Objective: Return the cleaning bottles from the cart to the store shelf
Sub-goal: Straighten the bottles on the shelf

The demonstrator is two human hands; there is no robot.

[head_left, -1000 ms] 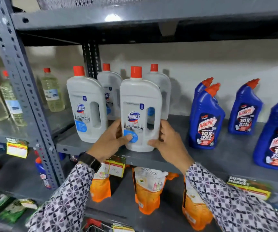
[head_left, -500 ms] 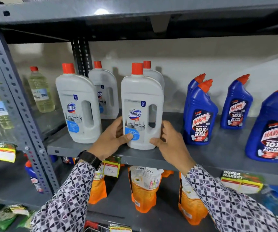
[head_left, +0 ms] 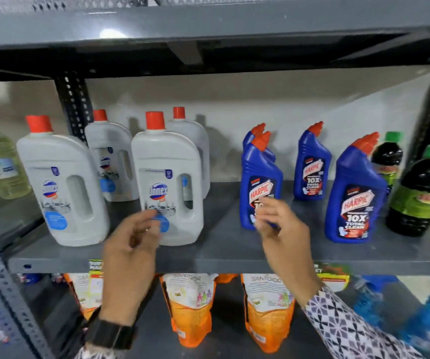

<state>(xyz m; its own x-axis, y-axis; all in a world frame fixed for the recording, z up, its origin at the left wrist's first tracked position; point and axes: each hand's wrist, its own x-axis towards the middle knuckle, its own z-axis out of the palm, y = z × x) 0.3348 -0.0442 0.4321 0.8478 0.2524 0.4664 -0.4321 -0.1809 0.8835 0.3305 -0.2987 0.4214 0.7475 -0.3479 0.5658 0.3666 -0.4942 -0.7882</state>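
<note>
Here the white Domex bottle [head_left: 167, 187] stands upright on the grey store shelf [head_left: 234, 252], its long axis vertical, its red cap up and its label facing out toward the camera, with the handle opening on the side nearer the blue Harpic bottle [head_left: 259, 182]. Taking this Domex bottle as the landmark: a second white Domex bottle [head_left: 62, 187] stands beside it on the side away from the Harpic bottle, also upright and label-out, and two more white bottles [head_left: 112, 161] stand behind it toward the back wall. The left hand [head_left: 130, 252] hangs in front of the landmark bottle's lower label, blurred, fingers loosely curled and parted, holding nothing; whether a fingertip touches the label I cannot tell. The right hand [head_left: 283, 229] is off to the Harpic side of the landmark bottle, in front of the base of the nearest blue Harpic bottle, fingers spread apart and empty, blurred too. Farther out on that side stand more blue Harpic bottles [head_left: 355, 198] and dark bottles with green caps [head_left: 418, 193]. Below the landmark, under the shelf edge, hang orange refill pouches [head_left: 191, 309].
</note>
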